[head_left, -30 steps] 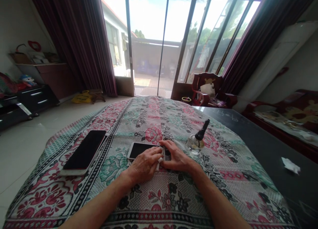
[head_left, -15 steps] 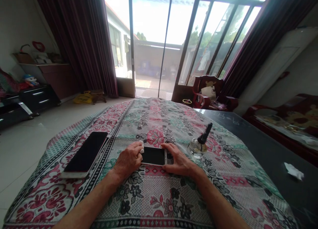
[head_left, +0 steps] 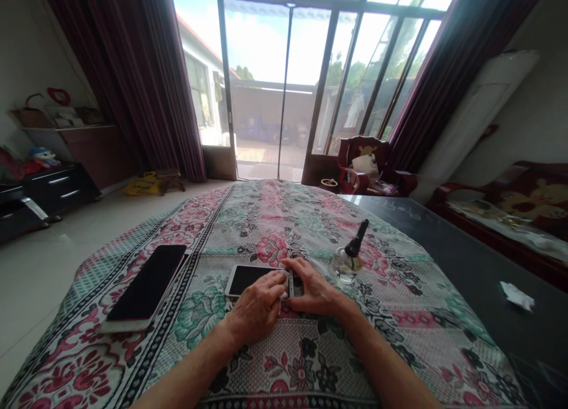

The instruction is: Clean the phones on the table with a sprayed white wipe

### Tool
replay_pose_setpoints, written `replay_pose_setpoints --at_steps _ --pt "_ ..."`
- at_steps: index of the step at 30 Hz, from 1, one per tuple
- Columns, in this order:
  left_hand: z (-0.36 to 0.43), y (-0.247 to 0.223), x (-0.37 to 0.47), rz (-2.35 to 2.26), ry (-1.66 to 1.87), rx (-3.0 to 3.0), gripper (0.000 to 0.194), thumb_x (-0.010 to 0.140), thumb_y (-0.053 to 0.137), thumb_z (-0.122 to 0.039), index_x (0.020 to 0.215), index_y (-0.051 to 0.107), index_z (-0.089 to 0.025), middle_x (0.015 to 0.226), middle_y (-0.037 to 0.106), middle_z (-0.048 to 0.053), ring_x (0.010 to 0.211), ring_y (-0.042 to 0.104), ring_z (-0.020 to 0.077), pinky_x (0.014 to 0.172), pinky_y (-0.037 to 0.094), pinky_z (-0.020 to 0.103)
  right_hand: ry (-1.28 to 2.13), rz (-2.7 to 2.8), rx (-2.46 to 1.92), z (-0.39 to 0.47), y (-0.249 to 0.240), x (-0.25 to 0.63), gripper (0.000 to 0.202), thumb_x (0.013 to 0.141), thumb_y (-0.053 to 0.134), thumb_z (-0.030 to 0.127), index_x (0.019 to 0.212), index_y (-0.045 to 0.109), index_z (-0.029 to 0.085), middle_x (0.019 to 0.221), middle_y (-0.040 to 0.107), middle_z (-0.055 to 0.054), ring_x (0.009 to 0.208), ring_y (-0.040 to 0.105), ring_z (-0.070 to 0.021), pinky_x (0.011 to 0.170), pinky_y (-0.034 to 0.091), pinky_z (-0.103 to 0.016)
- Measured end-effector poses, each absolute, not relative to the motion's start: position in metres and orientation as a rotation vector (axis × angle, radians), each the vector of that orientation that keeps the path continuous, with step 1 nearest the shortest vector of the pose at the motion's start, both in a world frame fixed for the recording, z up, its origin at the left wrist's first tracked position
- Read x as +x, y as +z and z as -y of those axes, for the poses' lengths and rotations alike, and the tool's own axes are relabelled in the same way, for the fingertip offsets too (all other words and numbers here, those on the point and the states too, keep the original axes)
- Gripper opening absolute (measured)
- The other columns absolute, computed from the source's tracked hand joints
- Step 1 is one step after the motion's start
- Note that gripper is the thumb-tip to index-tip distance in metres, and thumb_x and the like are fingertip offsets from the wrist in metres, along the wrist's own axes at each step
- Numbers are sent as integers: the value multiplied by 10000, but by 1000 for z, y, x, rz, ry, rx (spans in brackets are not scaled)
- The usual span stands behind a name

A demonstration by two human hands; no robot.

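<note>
A white smartphone with a dark screen (head_left: 246,279) lies flat on the flowered tablecloth (head_left: 284,344). My right hand (head_left: 313,287) grips its right end between thumb and fingers. Over the right part of the screen, my left hand (head_left: 261,299) presses a small white wad, perhaps tissue or cloth, mostly hidden under its closed fingers. Right of my hands stands a clear round glass bottle (head_left: 346,266) with a slanting black top (head_left: 357,237). Off to the left rests a larger dark-screened phone or tablet (head_left: 148,283) on a pale thing beneath it.
A crumpled white tissue (head_left: 517,296) lies on the dark tabletop (head_left: 426,231) at the right. Beyond the table are a red wooden chair (head_left: 364,163) and glass doors (head_left: 266,101). A black drawer cabinet (head_left: 62,187) stands at the left.
My left hand has slid with the white wad from the phone's left end to the right part of its screen. My right hand keeps its hold. The view has shifted slightly.
</note>
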State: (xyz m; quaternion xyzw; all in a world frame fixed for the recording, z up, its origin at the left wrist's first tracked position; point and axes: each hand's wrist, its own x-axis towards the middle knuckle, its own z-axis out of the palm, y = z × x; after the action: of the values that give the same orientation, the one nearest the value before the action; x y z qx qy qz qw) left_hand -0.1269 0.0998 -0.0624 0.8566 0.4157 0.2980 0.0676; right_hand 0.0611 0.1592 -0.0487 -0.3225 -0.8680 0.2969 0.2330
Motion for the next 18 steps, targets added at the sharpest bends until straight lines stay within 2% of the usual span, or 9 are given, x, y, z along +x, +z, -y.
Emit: replay_pose_setpoints --at_steps 9,15,18 --pt "-109 -72 -177 -1548 1046 2425 298 763 422 -59 886 660 -189 1119 648 49 1126 560 184 1014 458 351 822 2399 -931 -159 -49 61 783 613 709 203 1326 387 232 1246 437 -67 1173 429 -228 1033 355 -369" --pt "-111 -75 -197 -1873 988 2343 266 751 452 -84 878 661 -188 1119 652 68 1107 574 211 1000 469 352 811 2399 -943 -160 -49 63 748 640 705 226 1320 393 225 1262 432 -70 1185 416 -230 1035 350 -365" --pt "-109 -75 -188 -1847 975 2374 299 747 444 -62 923 657 -175 1160 631 86 1155 544 220 1027 446 356 809 2408 -929 -161 -49 64 750 645 712 239 1324 395 228 1267 437 -69 1189 415 -235 1036 347 -373"
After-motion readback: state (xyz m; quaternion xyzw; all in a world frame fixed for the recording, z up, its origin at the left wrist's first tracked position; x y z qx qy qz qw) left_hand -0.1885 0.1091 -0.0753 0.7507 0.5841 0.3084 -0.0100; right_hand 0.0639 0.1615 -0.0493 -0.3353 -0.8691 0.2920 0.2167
